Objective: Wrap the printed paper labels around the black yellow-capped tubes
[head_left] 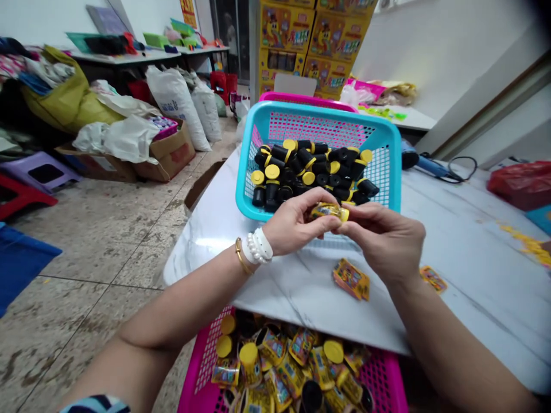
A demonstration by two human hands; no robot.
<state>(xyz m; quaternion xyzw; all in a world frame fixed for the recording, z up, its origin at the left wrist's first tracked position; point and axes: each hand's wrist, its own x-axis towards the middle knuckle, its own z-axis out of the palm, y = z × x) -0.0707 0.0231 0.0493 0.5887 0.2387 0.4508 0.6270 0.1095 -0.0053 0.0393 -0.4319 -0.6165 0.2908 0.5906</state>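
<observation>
Between both hands, in front of the blue basket, is a small yellow-capped tub (326, 211) with a printed wrapper. My left hand (297, 221) is closed around its body. The fingertips of my right hand (383, 235) pinch its yellow end. Just beyond, the blue basket (243, 189) holds many black tubs (297, 163) with yellow lids. Below my hands a small stack of printed labels (350, 279) lies on the white table (279, 287). At the near edge, a pink basket (394, 381) holds wrapped tubs (290, 373).
Another label (433, 279) lies by my right wrist. A blue-handled corded tool (430, 166) rests right of the blue basket. Yellow pieces (525, 241) and a red bag (520, 180) are farther right. Yellow cartons (310, 46) stand behind; sacks (172, 103) and a cardboard box (170, 152) sit on the left floor.
</observation>
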